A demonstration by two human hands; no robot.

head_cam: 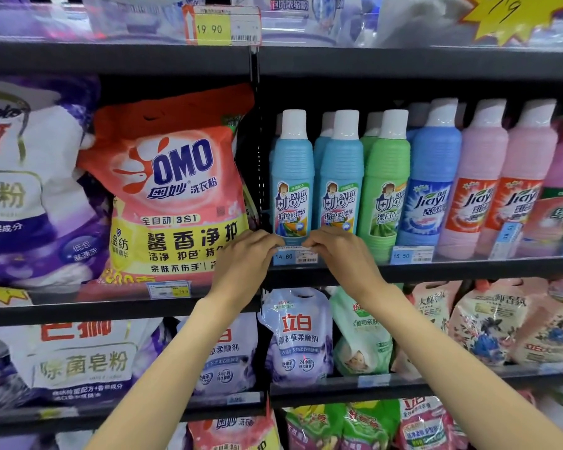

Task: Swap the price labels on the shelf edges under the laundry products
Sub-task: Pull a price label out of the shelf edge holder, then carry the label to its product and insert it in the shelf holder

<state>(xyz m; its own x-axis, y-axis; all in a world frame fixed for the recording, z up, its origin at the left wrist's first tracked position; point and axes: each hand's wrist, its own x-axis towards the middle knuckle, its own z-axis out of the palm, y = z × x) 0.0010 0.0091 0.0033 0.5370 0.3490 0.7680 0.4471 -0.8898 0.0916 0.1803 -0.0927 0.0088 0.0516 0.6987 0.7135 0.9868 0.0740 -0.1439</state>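
Both bare forearms reach up from the lower frame to one spot on the dark shelf edge (468,271). Left hand (241,254) and right hand (338,251) each pinch the top rim of the small blue-and-white paper price label marked 14.80 (294,256), the left grip at its left end, the right at its right. Its long axis runs along the shelf, below the light-blue white-capped bottles (293,177). Lifting it out likely means pulling upward evenly.
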